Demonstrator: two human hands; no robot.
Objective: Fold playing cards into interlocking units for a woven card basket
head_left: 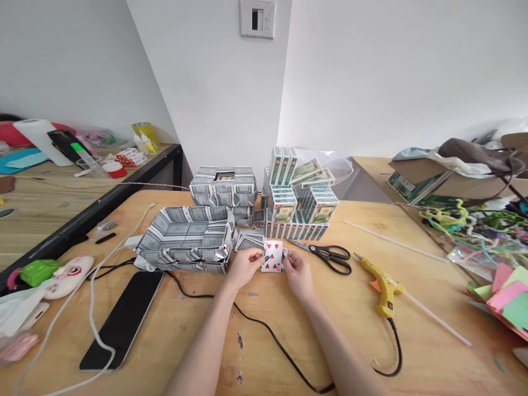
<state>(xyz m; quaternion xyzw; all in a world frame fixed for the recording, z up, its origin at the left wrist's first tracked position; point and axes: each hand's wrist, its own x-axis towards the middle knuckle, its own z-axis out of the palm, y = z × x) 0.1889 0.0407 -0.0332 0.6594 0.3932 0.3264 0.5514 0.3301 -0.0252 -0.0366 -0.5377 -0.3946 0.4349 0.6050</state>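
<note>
Both my hands pinch playing cards in front of me, at the middle of the wooden table. The five of hearts (273,257) faces up toward me, and the corner of another card, apparently a four, shows at its right edge. My left hand (246,268) grips the left side with its fingertips. On the right side, my right hand (297,270) holds the edge between thumb and fingers. Just behind lies a loose pile of cards (250,240), backs up. An open basket made of folded cards (185,236) stands to the left of it.
Behind are a closed card-built box (223,187) and stacked card packs (297,223). Scissors (330,256) and a yellow glue gun (383,286) with its cord lie to the right. A black phone (124,319) and a white cable (97,324) lie left. A black cord (264,324) crosses the front.
</note>
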